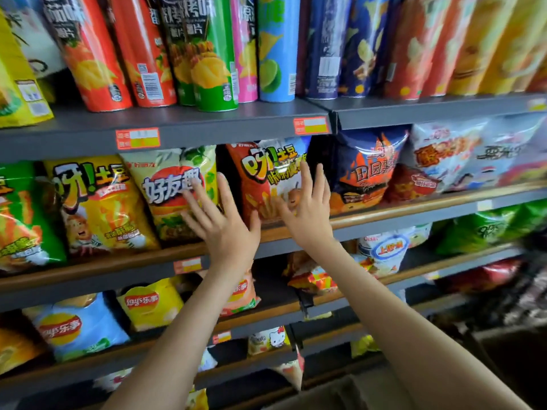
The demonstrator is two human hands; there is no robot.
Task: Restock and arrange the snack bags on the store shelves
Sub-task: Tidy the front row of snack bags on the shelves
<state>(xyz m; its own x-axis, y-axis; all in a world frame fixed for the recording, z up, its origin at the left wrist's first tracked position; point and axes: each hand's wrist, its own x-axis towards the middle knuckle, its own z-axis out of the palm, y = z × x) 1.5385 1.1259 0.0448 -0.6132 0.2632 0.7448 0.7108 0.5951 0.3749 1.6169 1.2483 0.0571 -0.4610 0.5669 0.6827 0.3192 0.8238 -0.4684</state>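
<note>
Glossy, puffy foil snack bags stand in a row on the middle shelf (399,213), a grey metal board with a rounded wooden lip. Both hands are raised to this row with fingers straight and spread, holding nothing. The left hand (228,229) lies over the right edge of a pale bag (165,190) printed "好友趣", its thumb towards the orange bag (260,173). The right hand (309,214) is flat against the front of the orange bag, which reads "呀!土豆" and shows fries. Whether the palms press the foil cannot be told; the fingers are blurred.

Left of the pale bag stands a yellow bag (97,208) with the same "呀!土豆" lettering. Right of the orange one is a dark blue bag (367,173).

On the shelf above, tall smooth crisp tubes (216,60) stand close together, and red price tags (138,138) are stuck to its edge. On the shelf below lie a blue Lay's bag (77,329) and a yellow Lay's bag (151,303).
</note>
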